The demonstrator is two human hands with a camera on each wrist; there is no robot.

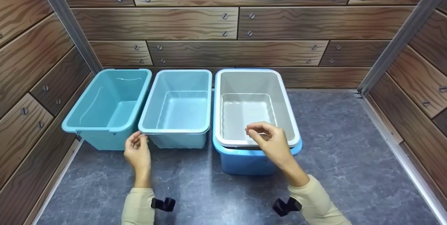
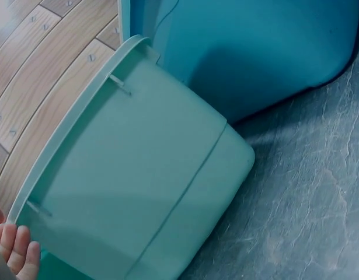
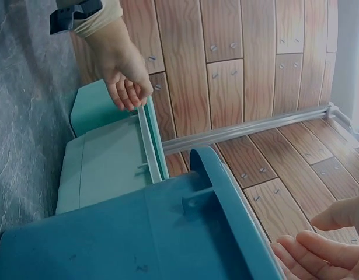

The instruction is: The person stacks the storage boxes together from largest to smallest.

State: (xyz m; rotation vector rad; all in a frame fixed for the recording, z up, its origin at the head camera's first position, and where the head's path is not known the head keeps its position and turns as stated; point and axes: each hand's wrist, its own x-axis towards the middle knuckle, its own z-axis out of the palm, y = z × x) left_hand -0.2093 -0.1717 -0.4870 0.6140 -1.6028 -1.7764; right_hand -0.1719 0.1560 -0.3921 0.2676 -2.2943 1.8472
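My left hand [image 1: 138,151], fingers loosely bent, is at the front left corner of the light blue bin [image 1: 180,140]; its fingertips are close to the rim, and whether they touch it is hard to tell. To its left stands a teal bin [image 1: 101,140]. Over the front part of a grey bin [image 1: 251,82] hovers my right hand [image 1: 274,143], thumb and fingers loosely curved with nothing between them. That grey bin sits nested inside a blue bin [image 1: 246,162]. In the right wrist view, the right hand's fingers [image 3: 319,254] appear beside the blue bin's rim.
Wood-patterned walls [image 1: 195,22] enclose the dark grey marbled floor [image 1: 342,155] at the back and both sides. Metal strips [image 1: 394,36] run along the corners. Black wrist straps [image 1: 164,204] are on both sleeves. The bins stand in a row near the back wall.
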